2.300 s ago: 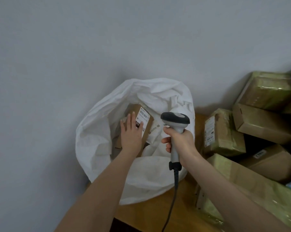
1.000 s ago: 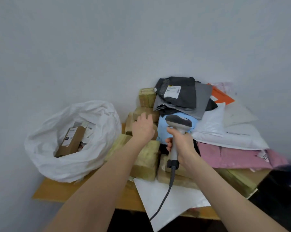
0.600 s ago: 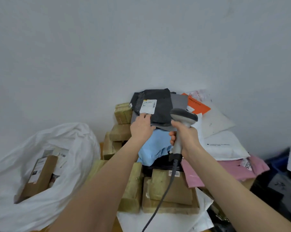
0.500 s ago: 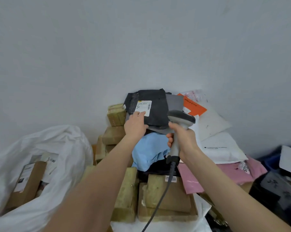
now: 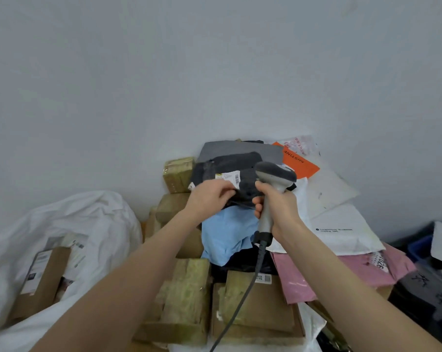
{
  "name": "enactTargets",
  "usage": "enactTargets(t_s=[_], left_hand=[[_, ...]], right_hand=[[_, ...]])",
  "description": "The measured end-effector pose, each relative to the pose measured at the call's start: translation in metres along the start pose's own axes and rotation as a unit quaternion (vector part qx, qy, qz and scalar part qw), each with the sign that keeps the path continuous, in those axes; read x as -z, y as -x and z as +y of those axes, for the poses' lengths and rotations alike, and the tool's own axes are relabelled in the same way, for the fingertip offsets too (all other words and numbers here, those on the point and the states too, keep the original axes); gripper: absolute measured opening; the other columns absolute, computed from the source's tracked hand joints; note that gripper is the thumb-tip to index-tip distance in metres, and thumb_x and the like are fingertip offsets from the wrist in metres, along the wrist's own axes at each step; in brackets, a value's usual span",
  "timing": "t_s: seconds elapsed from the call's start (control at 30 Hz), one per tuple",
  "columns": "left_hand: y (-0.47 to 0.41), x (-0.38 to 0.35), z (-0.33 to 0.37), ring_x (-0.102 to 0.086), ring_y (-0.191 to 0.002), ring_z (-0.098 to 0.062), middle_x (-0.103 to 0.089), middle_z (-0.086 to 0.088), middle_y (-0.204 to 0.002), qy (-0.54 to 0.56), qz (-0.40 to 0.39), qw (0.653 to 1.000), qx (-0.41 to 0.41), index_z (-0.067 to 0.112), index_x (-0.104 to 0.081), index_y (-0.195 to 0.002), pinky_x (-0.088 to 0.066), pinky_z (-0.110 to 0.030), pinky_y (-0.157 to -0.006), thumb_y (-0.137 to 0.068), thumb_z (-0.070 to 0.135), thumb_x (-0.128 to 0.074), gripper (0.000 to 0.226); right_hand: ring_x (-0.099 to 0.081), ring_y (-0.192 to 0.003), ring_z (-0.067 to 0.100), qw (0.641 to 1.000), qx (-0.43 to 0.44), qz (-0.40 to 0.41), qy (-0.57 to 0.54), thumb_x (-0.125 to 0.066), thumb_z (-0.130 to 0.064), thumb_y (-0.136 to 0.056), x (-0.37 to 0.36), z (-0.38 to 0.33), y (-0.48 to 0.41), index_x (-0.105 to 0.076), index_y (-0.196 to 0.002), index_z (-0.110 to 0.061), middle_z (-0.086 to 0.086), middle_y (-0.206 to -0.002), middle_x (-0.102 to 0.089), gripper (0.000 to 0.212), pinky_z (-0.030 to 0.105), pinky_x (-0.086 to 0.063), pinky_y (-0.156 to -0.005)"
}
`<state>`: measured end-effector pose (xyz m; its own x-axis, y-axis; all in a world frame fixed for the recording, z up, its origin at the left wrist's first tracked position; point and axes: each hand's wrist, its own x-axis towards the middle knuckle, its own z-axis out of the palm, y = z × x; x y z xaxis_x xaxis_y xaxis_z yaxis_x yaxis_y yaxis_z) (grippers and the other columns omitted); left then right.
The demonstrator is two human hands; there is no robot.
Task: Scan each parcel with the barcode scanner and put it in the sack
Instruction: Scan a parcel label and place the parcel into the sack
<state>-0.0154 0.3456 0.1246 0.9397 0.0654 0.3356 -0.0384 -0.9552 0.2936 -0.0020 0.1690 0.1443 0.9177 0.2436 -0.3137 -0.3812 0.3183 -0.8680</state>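
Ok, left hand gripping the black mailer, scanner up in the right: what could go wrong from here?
The label on the black mailer looks creased, its lower edge at the left hand, so the scanner may misread it. Pulling that mailer could drag the grey mailer or blue parcel down with it. The cable trails over a cardboard box and might snag.

Sack [image 5: 100,219]: white. Parcel [image 5: 242,168]: black, white barcode label [image 5: 227,177]. Scanner [image 5: 274,175]: light grey, dark head. Bag [image 5: 227,232]: light blue. Envelope [image 5: 301,161]: orange. Mailer [image 5: 303,280]: pink. Boxes [image 5: 260,303]: brown.
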Motion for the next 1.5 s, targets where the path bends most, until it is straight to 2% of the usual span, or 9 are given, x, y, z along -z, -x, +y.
enactTargets(t_s=[0.13,0.27,0.37,0.43,0.53,0.63,0.83,1.03,1.5], left_hand=[[0.044,-0.012,0.009,-0.063,-0.093,-0.01,-0.072,0.007,-0.1,0.073,-0.165,0.983,0.044,0.022,-0.074,-0.105,-0.05,-0.032,-0.084,-0.089,0.035,-0.066,0.022],[0.067,-0.014,-0.004,-0.054,-0.112,-0.019,-0.06,-0.003,-0.119,0.084,0.096,0.974,0.187,0.016,-0.06,-0.126,-0.039,-0.025,-0.088,-0.087,0.034,-0.068,0.043],[0.074,-0.014,-0.027,-0.038,-0.134,-0.031,-0.041,-0.015,-0.144,0.177,0.124,0.871,0.441,0.007,-0.033,-0.146,-0.035,-0.043,-0.107,-0.081,0.041,-0.074,0.084],[0.072,-0.018,-0.037,-0.043,-0.131,-0.036,-0.05,-0.017,-0.135,0.325,0.072,0.785,0.522,-0.005,-0.039,-0.14,-0.039,-0.046,-0.107,-0.077,0.045,-0.077,0.089],[0.063,-0.023,-0.037,-0.063,-0.101,-0.027,-0.064,-0.013,-0.11,0.521,0.087,0.666,0.526,-0.006,-0.057,-0.119,-0.053,-0.035,-0.081,-0.077,0.033,-0.08,0.061],[0.052,-0.03,-0.033,-0.061,-0.074,-0.02,-0.065,-0.011,-0.09,0.564,0.156,0.619,0.524,0.001,-0.062,-0.093,-0.05,-0.028,-0.058,-0.078,0.013,-0.079,0.026],[0.051,-0.024,-0.025,-0.046,-0.05,-0.013,-0.054,-0.004,-0.064,0.52,0.13,0.686,0.492,0.011,-0.049,-0.07,-0.041,-0.02,-0.041,-0.079,0.011,-0.078,0.03],[0.071,-0.015,-0.023,-0.053,-0.055,-0.008,-0.062,0.005,-0.061,0.476,0.165,0.728,0.465,0.01,-0.058,-0.066,-0.042,-0.014,-0.043,-0.082,0.008,-0.075,0.023],[0.116,-0.02,-0.02,-0.052,-0.061,-0.007,-0.06,0.005,-0.067,0.441,0.198,0.752,0.448,0.015,-0.061,-0.069,-0.043,-0.017,-0.055,-0.085,0.012,-0.072,0.02]], right_hand=[[-0.051,-0.037,0.011,1.0,-0.018,-0.004,0.018,-0.069,-0.015,-0.087,0.01,0.013,0.004,-0.062,-0.086,-0.006,0.002,-0.048,-0.059,0.011,0.021,-0.046,-0.041],[-0.053,-0.039,0.012,0.999,-0.037,-0.002,0.029,-0.07,-0.014,-0.086,0.021,0.033,0.005,-0.064,-0.09,-0.003,0.005,-0.052,-0.06,0.013,0.023,-0.046,-0.041],[-0.059,-0.048,0.016,0.999,-0.044,-0.002,0.025,-0.073,-0.015,-0.085,0.021,0.042,0.003,-0.064,-0.099,0.0,0.008,-0.064,-0.062,0.022,0.023,-0.049,-0.043],[-0.063,-0.059,0.018,0.999,-0.039,-0.009,0.036,-0.074,-0.016,-0.084,0.018,0.046,0.0,-0.063,-0.105,0.0,0.008,-0.074,-0.065,0.028,0.024,-0.053,-0.046],[-0.067,-0.078,0.02,0.997,-0.032,-0.022,0.061,-0.074,-0.019,-0.084,0.012,0.05,-0.004,-0.062,-0.112,-0.005,0.007,-0.09,-0.067,0.033,0.028,-0.057,-0.056],[-0.067,-0.095,0.026,0.996,-0.037,-0.024,0.079,-0.074,-0.02,-0.084,0.011,0.054,-0.008,-0.06,-0.114,-0.008,0.008,-0.102,-0.066,0.035,0.029,-0.057,-0.059],[-0.067,-0.094,0.024,0.995,-0.04,-0.041,0.083,-0.075,-0.022,-0.085,0.008,0.059,0.0,-0.06,-0.121,-0.007,0.01,-0.105,-0.068,0.042,0.029,-0.056,-0.06],[-0.057,-0.044,0.014,0.996,-0.021,-0.047,0.079,-0.072,-0.022,-0.087,0.016,0.05,0.035,-0.065,-0.097,0.001,0.008,-0.057,-0.063,0.026,0.025,-0.051,-0.048],[-0.05,-0.039,0.015,0.985,-0.02,-0.097,0.144,-0.07,-0.022,-0.086,0.03,0.075,0.092,-0.065,-0.081,-0.003,0.006,-0.049,-0.06,0.02,0.029,-0.043,-0.048]])
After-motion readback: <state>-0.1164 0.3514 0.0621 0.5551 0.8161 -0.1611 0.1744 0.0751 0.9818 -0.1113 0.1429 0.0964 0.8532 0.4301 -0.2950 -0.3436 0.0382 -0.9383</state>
